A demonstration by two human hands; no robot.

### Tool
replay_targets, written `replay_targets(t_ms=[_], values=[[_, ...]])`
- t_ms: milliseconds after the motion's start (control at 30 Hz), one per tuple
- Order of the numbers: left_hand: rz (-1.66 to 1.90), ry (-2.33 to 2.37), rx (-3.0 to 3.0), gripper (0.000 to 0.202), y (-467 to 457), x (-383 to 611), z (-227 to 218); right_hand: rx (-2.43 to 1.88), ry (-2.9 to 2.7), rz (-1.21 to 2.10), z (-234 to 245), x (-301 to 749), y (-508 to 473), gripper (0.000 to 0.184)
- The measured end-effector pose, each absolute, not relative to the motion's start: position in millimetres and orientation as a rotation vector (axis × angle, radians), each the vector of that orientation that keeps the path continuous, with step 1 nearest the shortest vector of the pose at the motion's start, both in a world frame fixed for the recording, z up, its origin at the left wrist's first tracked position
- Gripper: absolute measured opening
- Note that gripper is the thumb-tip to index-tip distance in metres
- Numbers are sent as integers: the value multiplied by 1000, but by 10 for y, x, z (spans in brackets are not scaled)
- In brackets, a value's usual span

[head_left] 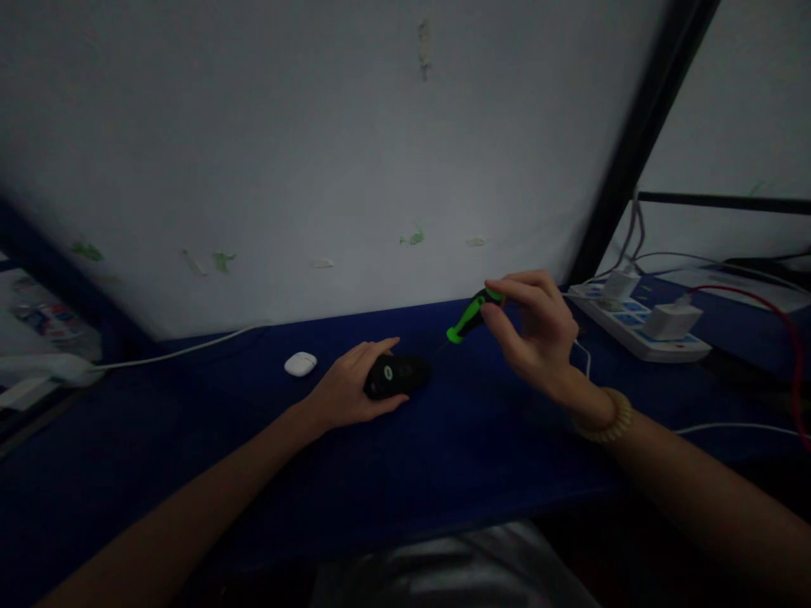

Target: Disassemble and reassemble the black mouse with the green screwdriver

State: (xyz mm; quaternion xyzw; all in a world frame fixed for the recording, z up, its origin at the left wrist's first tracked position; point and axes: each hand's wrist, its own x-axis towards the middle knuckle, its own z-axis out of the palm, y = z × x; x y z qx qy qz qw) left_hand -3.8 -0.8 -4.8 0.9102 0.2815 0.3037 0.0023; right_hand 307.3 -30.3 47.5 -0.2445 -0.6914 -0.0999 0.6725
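A black rounded device that looks like a computer mouse (409, 373) lies on the blue table, with a small pale oval mark on it. My left hand (355, 384) is closed around its left end, fingers on the far side and thumb on the near side. In my right hand (536, 325) is a green and black screwdriver (469, 319), pinched near the top of its handle. Its thin shaft slants down to the left toward the right end of the black device; in the dim light I cannot tell whether the tip touches it.
A small white case (300, 364) sits left of my left hand. On the right is a white power strip (639, 325) with plugged-in chargers, a red cable (797, 363) and white cables. Another white cable (183, 359) runs along the left. A pale wall (355, 152) rises behind the blue table (481, 456).
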Motion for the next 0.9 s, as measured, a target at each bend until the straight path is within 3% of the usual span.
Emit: replay_targets(t_ms=[900], values=[[961,899,2884,82,28,-68,-47,-589,-1639,-142,490,3064,-310,37]])
